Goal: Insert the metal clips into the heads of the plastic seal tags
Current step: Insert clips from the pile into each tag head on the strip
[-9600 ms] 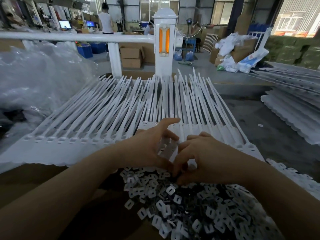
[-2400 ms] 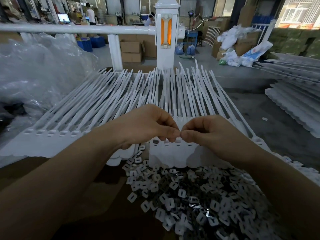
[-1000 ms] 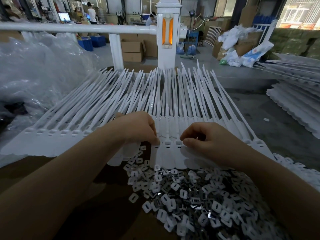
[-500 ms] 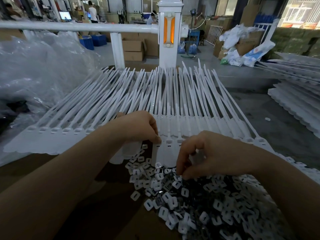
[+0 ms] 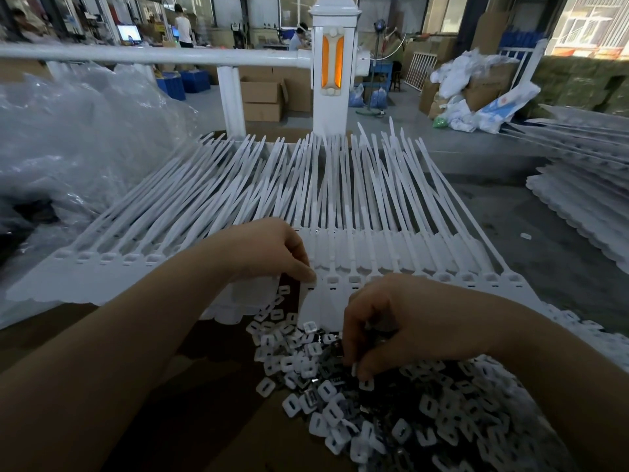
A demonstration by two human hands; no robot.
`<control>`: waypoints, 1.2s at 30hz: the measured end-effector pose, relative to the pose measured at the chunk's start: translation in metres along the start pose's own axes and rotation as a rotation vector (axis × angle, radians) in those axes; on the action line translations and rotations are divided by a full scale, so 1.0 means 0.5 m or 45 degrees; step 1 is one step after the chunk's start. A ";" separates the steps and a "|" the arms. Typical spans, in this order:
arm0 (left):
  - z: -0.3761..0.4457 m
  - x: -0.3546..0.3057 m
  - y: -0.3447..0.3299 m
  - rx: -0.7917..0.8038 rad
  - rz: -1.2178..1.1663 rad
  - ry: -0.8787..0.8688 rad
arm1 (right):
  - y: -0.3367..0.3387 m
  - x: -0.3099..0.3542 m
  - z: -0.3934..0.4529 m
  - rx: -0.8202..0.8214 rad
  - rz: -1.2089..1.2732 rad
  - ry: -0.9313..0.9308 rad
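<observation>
The tags (image 5: 326,212) lie fanned in a wide sheet, heads toward the person; the left hand (image 5: 272,250) pinches 1 head at the sheet's near edge; just below that edge, the right hand (image 5: 391,321) curls its fingertips (image 5: 360,371) into the clips (image 5: 391,424), apparently pinching some.

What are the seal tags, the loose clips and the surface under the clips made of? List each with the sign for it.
Seal tags: white plastic, it seems; matte, thin moulded straps joined in rows.
Loose clips: mixed look; some glint dark like metal, many show white faces, perhaps plastic.
Surface under the clips: brown and dull, probably cardboard.
</observation>
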State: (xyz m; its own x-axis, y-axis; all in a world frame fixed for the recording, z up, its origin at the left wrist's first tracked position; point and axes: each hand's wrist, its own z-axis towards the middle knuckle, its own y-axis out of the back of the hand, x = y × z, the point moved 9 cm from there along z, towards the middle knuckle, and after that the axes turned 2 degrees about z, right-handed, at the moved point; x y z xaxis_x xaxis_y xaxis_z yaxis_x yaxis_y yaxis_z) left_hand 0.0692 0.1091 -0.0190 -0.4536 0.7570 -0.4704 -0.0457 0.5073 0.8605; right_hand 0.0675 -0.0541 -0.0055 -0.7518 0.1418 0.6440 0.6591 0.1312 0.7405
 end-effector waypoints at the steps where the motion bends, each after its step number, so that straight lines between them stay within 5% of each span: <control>1: 0.001 0.002 0.002 0.014 -0.021 0.004 | 0.001 -0.002 -0.001 0.000 0.010 -0.009; 20: -0.002 -0.006 0.013 -0.009 -0.158 0.001 | 0.002 0.009 0.008 -0.081 -0.174 -0.009; 26: -0.011 -0.049 0.031 -0.116 -0.257 -0.215 | 0.005 0.011 0.005 -0.094 -0.079 0.019; 36: -0.041 -0.098 0.001 0.172 -0.381 -0.408 | 0.034 -0.003 -0.005 -0.165 0.143 0.002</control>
State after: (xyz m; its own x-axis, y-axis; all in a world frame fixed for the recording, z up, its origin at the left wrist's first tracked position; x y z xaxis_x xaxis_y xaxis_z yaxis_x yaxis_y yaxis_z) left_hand 0.0730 0.0639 0.0086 -0.1391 0.6473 -0.7495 -0.0067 0.7562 0.6543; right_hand 0.0797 -0.0544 0.0067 -0.6737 0.1466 0.7243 0.7308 -0.0131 0.6825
